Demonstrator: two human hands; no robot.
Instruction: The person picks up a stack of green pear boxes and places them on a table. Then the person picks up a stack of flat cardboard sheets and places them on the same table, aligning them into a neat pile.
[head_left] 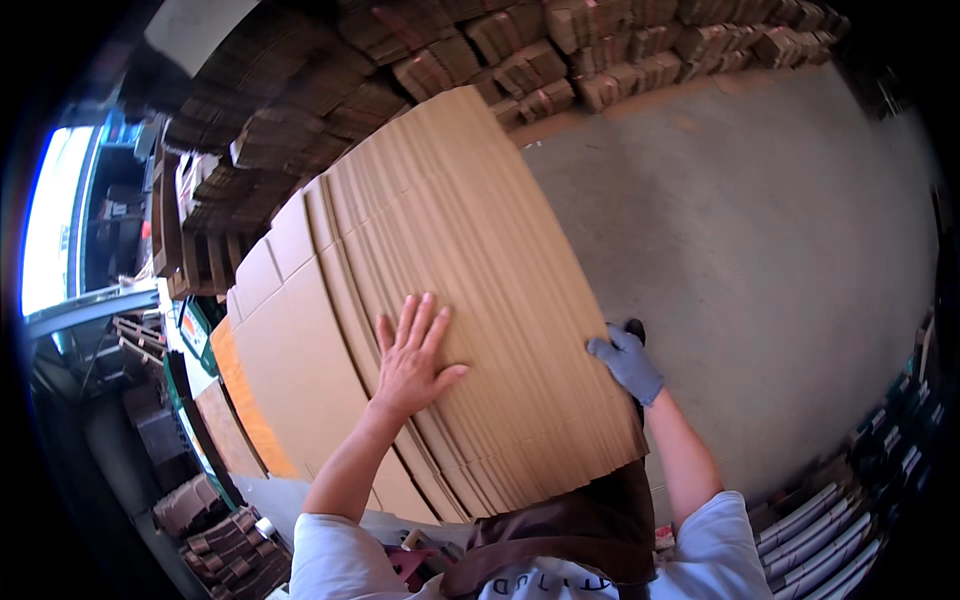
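Observation:
A large fanned stack of flattened brown cardboard boxes (470, 270) fills the middle of the view, its sheets overlapping like shingles. My bare left hand (412, 365) lies flat on the stack's top, fingers spread, near a step where the overlapping sheets meet a broad flat sheet (290, 340). In a grey glove, my right hand (628, 366) grips the right edge of the stack, with its thumb side on top and its other fingers partly hidden by the edge.
Tied bundles of folded cardboard (530, 70) are piled along the far wall. A wooden pallet (200, 260) stands at the left, near an orange board (250, 400). Concrete floor (760, 260) stretches to the right. White-edged stacked pieces (815, 540) lie at the lower right.

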